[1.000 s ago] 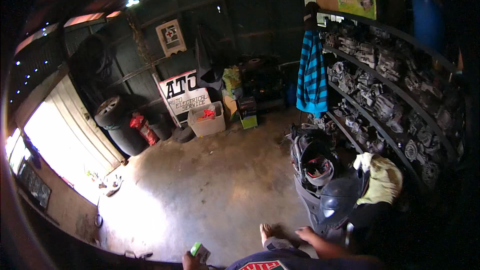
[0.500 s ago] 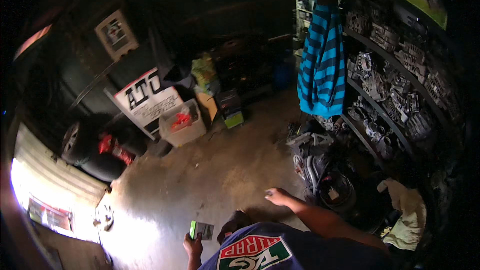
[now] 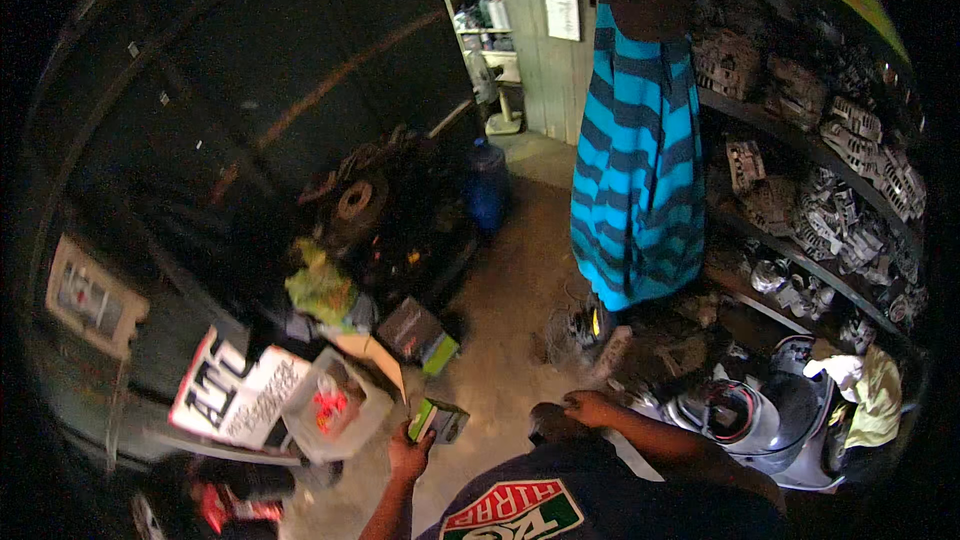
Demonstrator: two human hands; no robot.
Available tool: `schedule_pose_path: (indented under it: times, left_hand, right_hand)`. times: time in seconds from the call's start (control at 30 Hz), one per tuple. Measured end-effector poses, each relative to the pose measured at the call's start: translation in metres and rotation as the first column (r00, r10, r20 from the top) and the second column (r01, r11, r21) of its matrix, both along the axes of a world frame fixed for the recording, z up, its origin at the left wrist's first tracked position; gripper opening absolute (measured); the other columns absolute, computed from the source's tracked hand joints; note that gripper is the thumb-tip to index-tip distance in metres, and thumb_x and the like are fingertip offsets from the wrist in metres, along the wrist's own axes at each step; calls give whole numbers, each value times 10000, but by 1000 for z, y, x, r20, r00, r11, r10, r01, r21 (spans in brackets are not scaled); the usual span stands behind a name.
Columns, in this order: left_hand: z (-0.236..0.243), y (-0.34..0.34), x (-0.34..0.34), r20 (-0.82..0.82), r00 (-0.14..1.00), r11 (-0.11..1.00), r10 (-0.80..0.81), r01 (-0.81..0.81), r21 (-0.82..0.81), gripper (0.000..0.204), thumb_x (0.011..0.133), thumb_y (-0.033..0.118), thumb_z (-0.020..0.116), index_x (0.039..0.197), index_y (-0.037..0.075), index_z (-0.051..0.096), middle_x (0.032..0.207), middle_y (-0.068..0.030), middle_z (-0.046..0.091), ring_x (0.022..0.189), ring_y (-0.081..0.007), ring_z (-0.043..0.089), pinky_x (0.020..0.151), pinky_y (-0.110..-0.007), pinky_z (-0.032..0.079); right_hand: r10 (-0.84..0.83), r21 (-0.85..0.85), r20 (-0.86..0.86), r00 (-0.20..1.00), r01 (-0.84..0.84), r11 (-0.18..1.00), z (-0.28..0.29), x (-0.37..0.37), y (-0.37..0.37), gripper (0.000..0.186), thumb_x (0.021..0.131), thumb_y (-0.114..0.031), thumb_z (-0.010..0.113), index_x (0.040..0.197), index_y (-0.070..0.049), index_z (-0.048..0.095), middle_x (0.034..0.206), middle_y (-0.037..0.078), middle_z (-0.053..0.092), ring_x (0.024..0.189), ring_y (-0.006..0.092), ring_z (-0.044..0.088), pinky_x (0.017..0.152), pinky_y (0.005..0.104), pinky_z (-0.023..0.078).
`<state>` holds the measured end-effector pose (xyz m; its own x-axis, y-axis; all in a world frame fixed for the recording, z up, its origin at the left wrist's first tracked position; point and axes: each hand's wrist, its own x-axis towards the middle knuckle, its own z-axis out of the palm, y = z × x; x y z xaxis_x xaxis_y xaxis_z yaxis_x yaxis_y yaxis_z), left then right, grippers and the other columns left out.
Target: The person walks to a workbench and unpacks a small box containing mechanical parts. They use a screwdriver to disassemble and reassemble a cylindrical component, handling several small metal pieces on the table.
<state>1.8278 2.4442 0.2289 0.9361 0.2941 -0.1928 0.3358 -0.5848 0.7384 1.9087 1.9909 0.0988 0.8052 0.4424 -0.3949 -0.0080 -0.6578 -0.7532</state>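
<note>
My left hand [image 3: 410,453] grips a small green and dark box [image 3: 441,420], held out low in front of my body. My right hand [image 3: 590,408] is out ahead at the lower middle with its fingers curled; whether anything is inside is too small to make out. It is left of a grey scooter [image 3: 775,430] with a helmet [image 3: 730,410] and a pale yellow cloth [image 3: 870,400] on it. My dark printed T-shirt fills the bottom middle.
A striped turquoise garment [image 3: 635,190] hangs beside shelves of metal car parts [image 3: 850,215]. A doorway [image 3: 530,90] with shelving beyond is at the back, near a blue water jug [image 3: 487,185]. Boxes [image 3: 415,335], a plastic bin [image 3: 335,405], a signboard [image 3: 225,390] and tyres line the left.
My view has swung rightward and forward, bringing the back doorway into sight and moving the bright side entrance out. The box stays in my left hand; my right arm stays extended.
</note>
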Motion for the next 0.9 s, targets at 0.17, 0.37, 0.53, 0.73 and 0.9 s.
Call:
schedule_pose_path:
  times: [0.17,0.37,0.53,0.73,0.9]
  left_hand:
    - [8,5,237,181,965,979,-188,200,-50,644,978,249,890,1459,-77,610,1193,-180,807,1090,-258,762,998,-383,596]
    - [1,-33,439,81,997,978,-4,21,-207,663,929,372,928,1355,-80,695,1162,-209,819,1070,-272,776,960,-414,601]
    - [-8,-44,599,49,995,987,-90,96,-132,654,909,413,935,1310,-62,732,1134,-229,829,1059,-312,803,950,-427,609]
    - [-37,-82,828,115,971,952,-211,231,-199,645,911,458,921,1277,-42,744,1138,-225,830,1056,-372,809,950,-453,623]
    - [-33,-152,1041,76,958,954,-276,283,-101,734,889,540,917,1310,-34,738,1187,-257,814,1112,-393,798,980,-476,616]
  right_hand:
    - [-486,-71,-157,860,481,874,-78,122,-11,450,1024,-346,751,1326,-13,750,1159,225,799,1030,360,773,927,487,603]
    - [-139,-36,-69,988,136,990,-126,350,23,430,1047,-383,759,1258,-8,757,962,182,802,825,315,757,783,514,590]
    - [-289,79,11,957,287,955,-3,565,66,529,1079,-387,735,1448,-9,701,1309,221,783,1164,327,754,1033,478,581]
    - [-431,225,103,896,401,888,51,767,35,567,1100,-415,698,1548,-69,652,1453,211,737,1326,352,708,1140,482,545]
    - [-549,-29,-2,836,549,836,9,845,-72,537,1086,-421,700,1496,-74,701,1421,214,754,1304,351,723,1122,471,550]
